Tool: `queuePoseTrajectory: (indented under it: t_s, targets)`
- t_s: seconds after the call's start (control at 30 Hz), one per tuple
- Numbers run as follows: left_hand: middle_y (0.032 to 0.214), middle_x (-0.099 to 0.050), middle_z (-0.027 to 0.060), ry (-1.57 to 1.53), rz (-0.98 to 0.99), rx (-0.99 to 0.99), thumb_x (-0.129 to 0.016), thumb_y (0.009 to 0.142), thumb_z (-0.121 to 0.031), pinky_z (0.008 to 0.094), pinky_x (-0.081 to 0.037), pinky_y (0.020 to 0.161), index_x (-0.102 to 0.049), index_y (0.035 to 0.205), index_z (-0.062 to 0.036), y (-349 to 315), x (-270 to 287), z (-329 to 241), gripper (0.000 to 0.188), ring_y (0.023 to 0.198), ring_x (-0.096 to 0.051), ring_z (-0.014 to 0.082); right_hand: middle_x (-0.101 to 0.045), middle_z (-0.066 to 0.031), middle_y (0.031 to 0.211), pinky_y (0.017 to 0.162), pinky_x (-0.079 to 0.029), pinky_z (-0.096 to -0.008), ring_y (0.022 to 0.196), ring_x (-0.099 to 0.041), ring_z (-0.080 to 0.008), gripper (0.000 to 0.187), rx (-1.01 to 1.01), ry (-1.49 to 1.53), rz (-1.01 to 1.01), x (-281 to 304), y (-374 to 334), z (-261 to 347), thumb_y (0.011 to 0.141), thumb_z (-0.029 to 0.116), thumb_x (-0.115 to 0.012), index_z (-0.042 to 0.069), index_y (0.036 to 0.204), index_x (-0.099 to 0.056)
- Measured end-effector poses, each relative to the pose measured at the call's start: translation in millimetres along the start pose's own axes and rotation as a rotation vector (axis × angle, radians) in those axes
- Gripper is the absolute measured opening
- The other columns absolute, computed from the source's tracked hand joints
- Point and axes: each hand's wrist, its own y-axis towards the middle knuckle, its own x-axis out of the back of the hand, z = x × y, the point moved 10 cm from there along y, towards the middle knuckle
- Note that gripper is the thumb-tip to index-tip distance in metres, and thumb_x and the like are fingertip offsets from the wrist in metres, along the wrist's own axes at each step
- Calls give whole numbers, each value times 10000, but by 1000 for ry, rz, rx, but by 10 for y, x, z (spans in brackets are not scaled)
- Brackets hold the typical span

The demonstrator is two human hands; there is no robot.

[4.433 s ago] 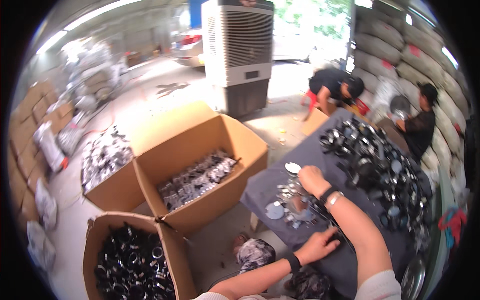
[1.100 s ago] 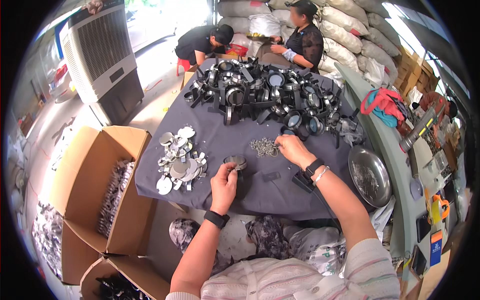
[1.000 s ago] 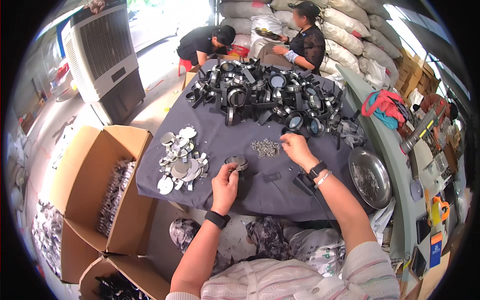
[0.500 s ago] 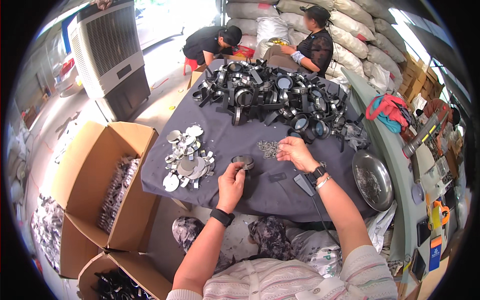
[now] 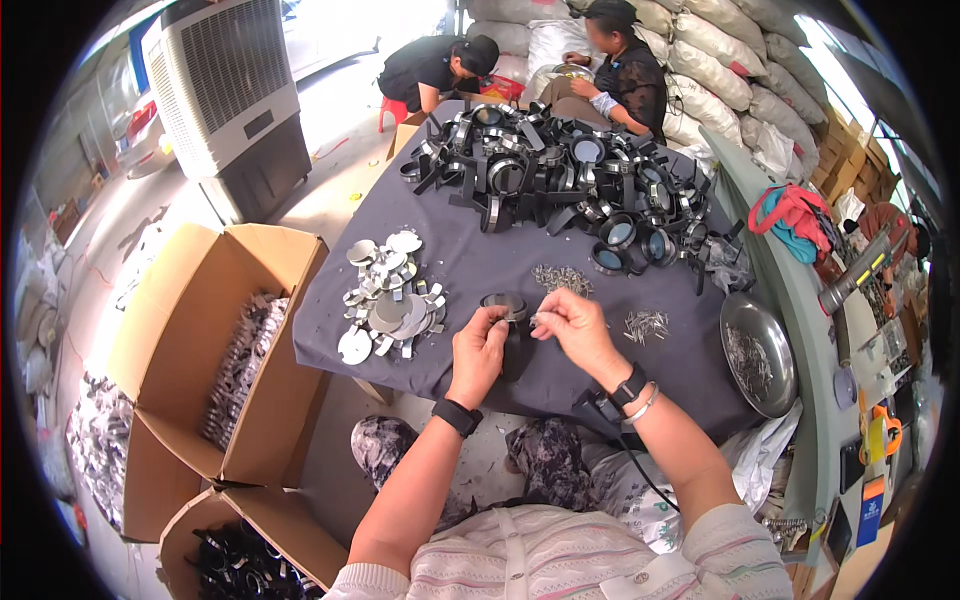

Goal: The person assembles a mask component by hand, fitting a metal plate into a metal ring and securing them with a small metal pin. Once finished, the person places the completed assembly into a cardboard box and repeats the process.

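Note:
My left hand [image 5: 480, 350] grips a round, metal-rimmed black part [image 5: 503, 302] by its edge, above the near side of the table. Close to that part's right side, my right hand [image 5: 575, 330] is closed in a pinch on a tiny silvery piece whose kind I cannot make out. Just beyond the right hand lies a heap of small metal pieces [image 5: 562, 280]. To its right is a small pile of thin metal pins or screws [image 5: 647, 325]. Left of my hands sit silvery discs and bent metal tabs [image 5: 395, 310] in a loose pile.
Black ring-shaped parts with handles [image 5: 580, 185] cover the far half of the cloth-covered table [image 5: 460, 250]. A steel bowl [image 5: 783, 385] holds small metal pieces at the right edge. Cardboard boxes [image 5: 170, 350] stand at left, near an air cooler [image 5: 225, 110]. Two people sit beyond the table.
My right hand has come left and nearer, from the small metal pieces to the round part. The view has shifted slightly, and the pin pile now shows beside my right hand.

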Motion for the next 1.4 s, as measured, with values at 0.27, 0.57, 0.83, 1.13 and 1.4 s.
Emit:
queuePoseTrajectory:
  t_s: [0.27,0.57,0.83,1.13,1.4]
  targets:
    - [626,-511,-36,-52,28,66,-509,927,-104,207,-371,402,-602,1072,-26,-9,-31,27,189,450,-442,30,-561,-79,768,590,-468,-320,661,-585,-227,118,430,-397,-96,-204,-92,373,777,-38,-658,11,817,-558]
    - [645,-507,-37,-74,42,104,-502,930,-106,203,-375,411,-602,1089,-28,-28,-23,78,203,465,-443,31,-564,-82,749,577,-455,-331,654,-587,-233,123,418,-340,-158,-258,-93,327,758,-45,-667,11,787,-561]
    - [686,-576,-15,-139,12,95,-592,874,-56,205,-365,420,-612,1083,-17,-40,-26,55,214,511,-457,22,-564,-77,726,586,-453,-318,649,-580,-209,69,328,-291,-170,-229,-57,262,763,-36,-635,10,780,-586]
    - [627,-516,-42,-58,-12,86,-528,896,-44,198,-359,383,-605,1046,-29,-22,-50,-14,169,468,-418,22,-587,-72,735,585,-464,-294,652,-594,-173,45,277,-374,-120,-77,-108,258,798,21,-647,-6,826,-624]
    - [614,-518,-40,-68,-13,124,-539,890,-36,208,-341,370,-606,997,-45,-7,-33,35,127,445,-412,19,-608,-127,761,649,-476,-391,729,-605,-317,39,-36,-765,-219,1314,-400,12,777,68,-643,32,776,-630]
